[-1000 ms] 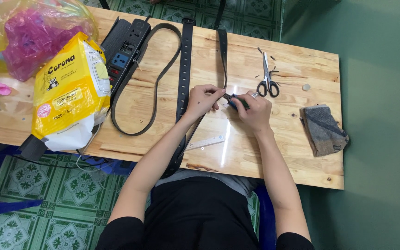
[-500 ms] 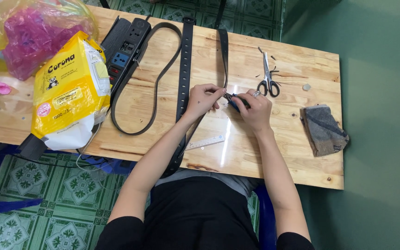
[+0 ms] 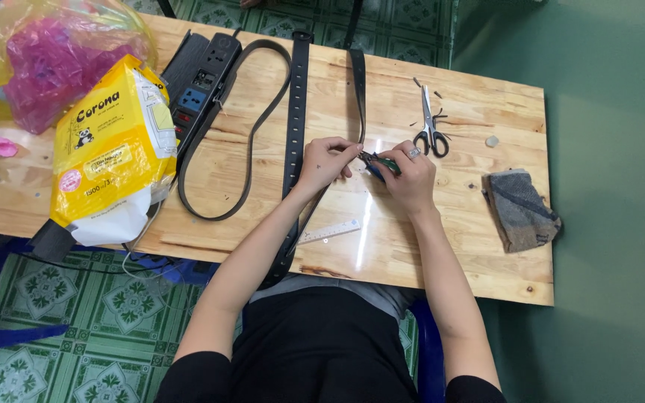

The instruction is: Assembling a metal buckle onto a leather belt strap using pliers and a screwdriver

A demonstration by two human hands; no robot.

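The wooden table point(image 3: 457, 246) is pale yellow-brown with darker grain. The straps point(image 3: 295, 112) are black, as are the power strip point(image 3: 201, 75) and the scissors' handles point(image 3: 431, 142). The tool point(image 3: 382, 163) has green grips. The packet point(image 3: 110, 164) is yellow and white; the bag point(image 3: 54, 60) shows pink through yellow. The folded cloth point(image 3: 520, 209) is grey. The floor tiles point(image 3: 76, 328) are patterned green and white.

On the long pale wooden table point(image 3: 382, 254), the black-handled steel scissors point(image 3: 430, 127) lie right of the narrow dark leather strap point(image 3: 357, 89); the folded grey cloth point(image 3: 520, 209) lies farther right.
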